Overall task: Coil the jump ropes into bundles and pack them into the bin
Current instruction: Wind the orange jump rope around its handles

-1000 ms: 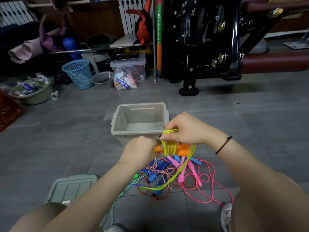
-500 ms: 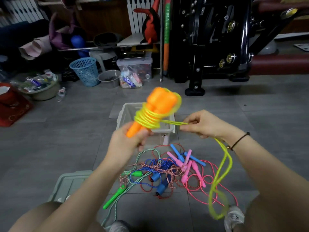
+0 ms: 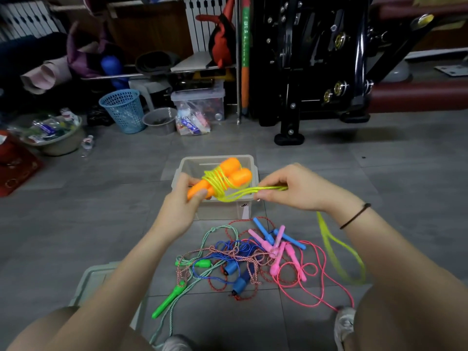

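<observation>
Jump rope (image 3: 218, 183) hovers half-wound over the far bin (image 3: 222, 211). My left hand (image 3: 177, 214) grips the orange handles (image 3: 239, 174) as a spool, and my right hand (image 3: 296, 188) pinches the cord taut so the wraps sit tight.

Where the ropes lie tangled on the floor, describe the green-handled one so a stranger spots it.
Find the clear plastic bin on the grey floor; a tangle of jump ropes lies just nearer the person. At its left edge is the green-handled jump rope: it alone has bright green handles and a pale green braided cord, while neighbours have blue or pink handles.
</observation>
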The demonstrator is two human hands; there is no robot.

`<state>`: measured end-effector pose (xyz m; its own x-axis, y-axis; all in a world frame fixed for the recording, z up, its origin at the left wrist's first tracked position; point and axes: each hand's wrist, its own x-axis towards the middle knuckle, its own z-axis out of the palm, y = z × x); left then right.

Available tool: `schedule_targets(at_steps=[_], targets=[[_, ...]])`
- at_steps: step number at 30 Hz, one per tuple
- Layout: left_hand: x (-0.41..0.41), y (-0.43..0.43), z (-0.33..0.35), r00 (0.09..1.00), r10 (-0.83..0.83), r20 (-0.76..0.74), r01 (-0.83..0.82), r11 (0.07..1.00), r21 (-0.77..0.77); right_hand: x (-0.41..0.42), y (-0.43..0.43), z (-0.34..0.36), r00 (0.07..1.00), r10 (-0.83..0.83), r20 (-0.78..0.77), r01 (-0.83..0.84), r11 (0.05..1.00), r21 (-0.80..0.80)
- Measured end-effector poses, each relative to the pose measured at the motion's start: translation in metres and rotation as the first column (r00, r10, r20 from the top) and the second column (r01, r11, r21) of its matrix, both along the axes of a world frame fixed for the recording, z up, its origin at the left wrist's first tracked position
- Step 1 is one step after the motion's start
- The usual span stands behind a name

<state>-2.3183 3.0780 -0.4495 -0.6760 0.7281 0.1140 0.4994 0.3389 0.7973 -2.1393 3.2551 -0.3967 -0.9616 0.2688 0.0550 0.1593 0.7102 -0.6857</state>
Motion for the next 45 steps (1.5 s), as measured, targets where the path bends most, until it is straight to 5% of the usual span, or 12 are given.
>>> schedule_targets(at_steps=[2,8,11,16,20,23,29,31,33,35,40,45], targets=[[0.010,0.002,-0.001,0.987,-0.062,-0.150,0.051,0.996,-0.074,-0.006,-0.003,0.000,1.000,0.007,-0.008,-0.006,1.000,0.013],[0.027,0.004,-0.002,0.893,-0.395,-0.216,0.382,0.919,-0.101,-0.025,-0.005,-0.008,0.983,-0.124,-0.135,0.130,0.991,0.033],[0.036,-0.001,0.004,0.898,-0.432,-0.089,0.433,0.902,-0.008,-0.028,0.004,-0.012,0.975,-0.177,-0.136,0.179,0.984,0.006],[0.021,-0.018,0.014,0.919,-0.352,0.176,0.310,0.923,0.229,-0.027,0.012,-0.012,0.984,-0.159,-0.086,0.142,0.975,-0.171],[0.016,-0.025,0.017,0.800,-0.435,0.414,0.219,0.853,0.473,-0.025,0.015,-0.021,0.978,-0.189,-0.083,0.149,0.924,-0.351],[0.017,-0.025,0.025,0.719,-0.422,0.552,-0.018,0.783,0.621,-0.024,0.010,-0.023,0.982,-0.185,-0.042,0.161,0.929,-0.334],[-0.003,-0.013,0.027,0.812,-0.028,0.583,-0.388,0.719,0.576,-0.029,-0.016,-0.039,0.973,0.009,0.230,0.033,0.984,-0.178],[-0.016,-0.012,0.023,0.852,0.164,0.498,-0.442,0.735,0.514,-0.030,-0.031,-0.037,0.956,0.103,0.274,-0.054,0.982,-0.180],[-0.027,-0.010,0.016,0.906,0.363,0.218,-0.422,0.811,0.405,-0.030,-0.043,-0.029,0.950,0.176,0.258,-0.150,0.982,-0.116],[-0.026,-0.005,0.010,0.925,0.364,-0.103,-0.326,0.905,0.272,-0.027,-0.044,-0.019,0.954,0.209,0.217,-0.215,0.977,0.003],[0.004,0.012,-0.017,0.901,-0.174,-0.397,0.140,0.984,-0.114,-0.021,-0.006,-0.008,0.997,0.061,0.045,-0.067,0.986,0.153],[0.032,0.004,-0.009,0.784,-0.524,-0.333,0.535,0.842,-0.066,-0.015,0.016,-0.014,1.000,0.012,-0.012,-0.012,0.999,0.040]])
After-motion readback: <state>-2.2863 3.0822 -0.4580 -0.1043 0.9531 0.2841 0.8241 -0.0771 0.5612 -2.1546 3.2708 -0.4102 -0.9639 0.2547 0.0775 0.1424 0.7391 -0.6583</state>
